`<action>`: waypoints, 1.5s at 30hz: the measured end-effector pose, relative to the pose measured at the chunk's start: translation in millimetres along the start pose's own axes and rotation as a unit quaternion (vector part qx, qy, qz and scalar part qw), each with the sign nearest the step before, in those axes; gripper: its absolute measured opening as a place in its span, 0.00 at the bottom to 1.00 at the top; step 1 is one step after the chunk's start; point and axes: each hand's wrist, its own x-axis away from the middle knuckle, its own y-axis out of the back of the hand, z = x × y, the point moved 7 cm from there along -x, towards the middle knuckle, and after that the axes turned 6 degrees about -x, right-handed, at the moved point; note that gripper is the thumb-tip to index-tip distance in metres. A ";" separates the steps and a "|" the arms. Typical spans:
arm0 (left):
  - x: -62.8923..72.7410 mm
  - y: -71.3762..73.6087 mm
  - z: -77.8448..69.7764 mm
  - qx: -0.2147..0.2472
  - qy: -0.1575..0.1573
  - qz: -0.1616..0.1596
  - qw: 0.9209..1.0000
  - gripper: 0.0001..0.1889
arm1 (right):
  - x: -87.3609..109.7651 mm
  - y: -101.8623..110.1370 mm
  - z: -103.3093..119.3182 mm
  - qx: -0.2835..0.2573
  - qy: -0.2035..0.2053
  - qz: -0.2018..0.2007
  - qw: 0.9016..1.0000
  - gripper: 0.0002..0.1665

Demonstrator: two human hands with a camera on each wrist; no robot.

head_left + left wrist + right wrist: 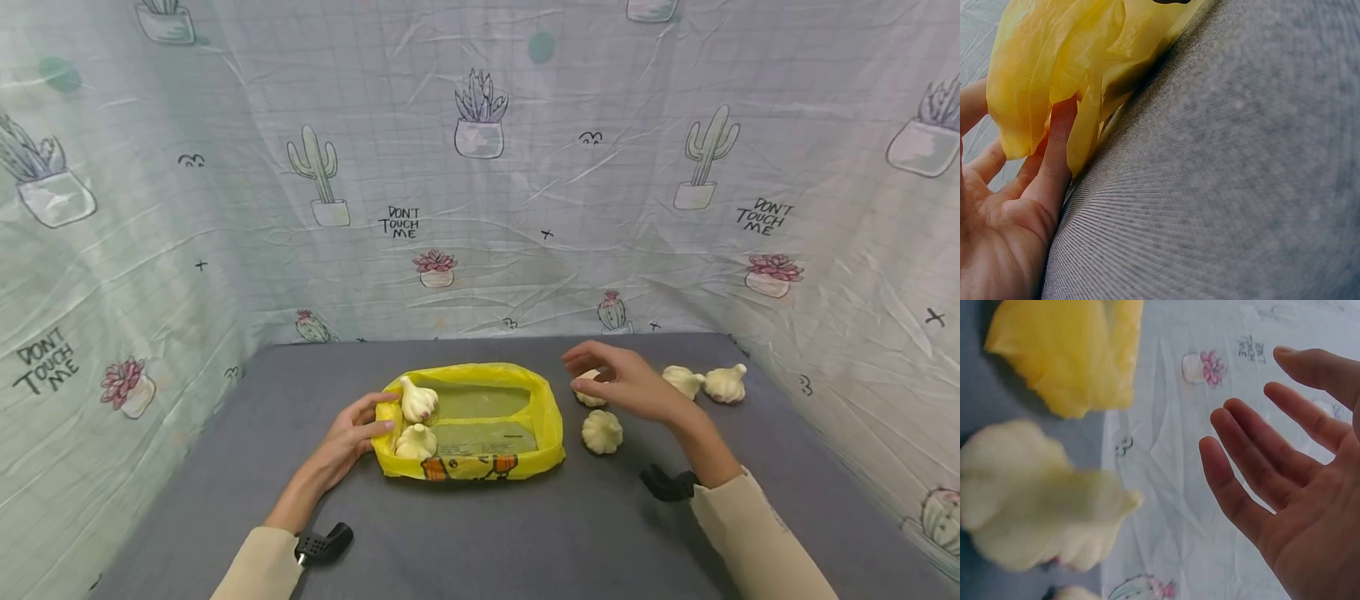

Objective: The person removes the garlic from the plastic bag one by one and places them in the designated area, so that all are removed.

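Observation:
A low container lined with a yellow plastic bag (551,417) sits on the table, with two garlic bulbs at its left end: one farther back (418,402) and one nearer (417,442). My left hand (347,437) holds its left end, thumb and fingers on the yellow plastic (1054,56). To the right of the container, my right hand (626,379) hovers with fingers loosely extended and nothing in its grasp. Beneath it, one garlic bulb (588,392) is partly hidden by the fingers. Closer to me lies another bulb (602,432); blurred garlic (1016,494) also shows beside my hand in the right wrist view.
Two more garlic bulbs, one partly behind my right wrist (681,380) and one farther right (725,384), lie on the grey table cloth (480,533). A cactus-printed sheet (525,200) hangs behind the table and along both sides.

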 end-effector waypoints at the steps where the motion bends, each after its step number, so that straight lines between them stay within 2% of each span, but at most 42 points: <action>1: -0.1 0.1 -0.3 0.000 0.000 0.000 1.000 0.30 | -3.2 -0.9 2.4 0.001 0.001 0.000 1.000 0.19; 17: 1.4 -0.7 -1.5 0.004 0.009 -0.006 1.000 0.30 | -59.7 -30.7 38.0 -0.027 0.003 0.040 0.999 0.23; 24: 3.0 -1.0 -1.9 0.006 0.007 -0.003 1.000 0.30 | -85.0 -50.9 42.5 -0.040 -0.004 0.060 0.997 0.22; 30: 2.6 -1.6 -3.2 0.004 0.004 -0.003 1.000 0.30 | -105.2 -70.2 46.4 -0.031 0.006 0.082 0.996 0.23; 39: 1.6 -2.8 -0.7 0.007 0.009 -0.002 1.000 0.31 | -129.0 -103.6 42.5 -0.074 -0.024 0.113 0.991 0.23; 45: 0.4 -0.8 -0.2 0.004 0.013 -0.007 1.000 0.30 | -143.1 -125.4 42.3 -0.069 -0.036 0.129 0.989 0.23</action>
